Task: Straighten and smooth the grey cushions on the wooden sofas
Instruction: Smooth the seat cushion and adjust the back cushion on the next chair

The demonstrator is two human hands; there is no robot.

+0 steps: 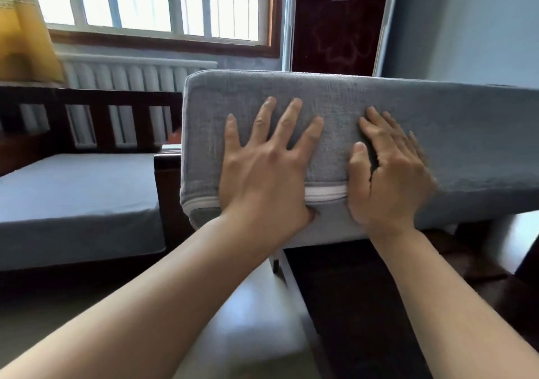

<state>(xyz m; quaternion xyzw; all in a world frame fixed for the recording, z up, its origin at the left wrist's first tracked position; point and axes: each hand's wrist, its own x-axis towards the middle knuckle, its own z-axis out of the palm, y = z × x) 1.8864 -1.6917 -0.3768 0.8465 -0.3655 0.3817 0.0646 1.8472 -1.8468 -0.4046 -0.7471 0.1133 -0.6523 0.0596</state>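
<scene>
A long grey cushion [437, 122] with a white zip along its lower edge is lifted and tilted in front of me, above a dark wooden sofa frame [350, 291]. My left hand [268, 171] lies flat on its face with fingers spread, and its thumb tucks under the lower edge. To its right, my right hand [388, 174] presses flat on the same face, fingers straight and slightly blurred. On the left stands a second wooden sofa [116, 107] with a grey seat cushion [73, 198] lying flat on it.
A window and a white radiator [131, 75] sit behind the left sofa. A yellow curtain [20, 43] hangs at the far left. A dark red door [335, 28] is behind the raised cushion. Pale floor [256, 335] shows below my arms.
</scene>
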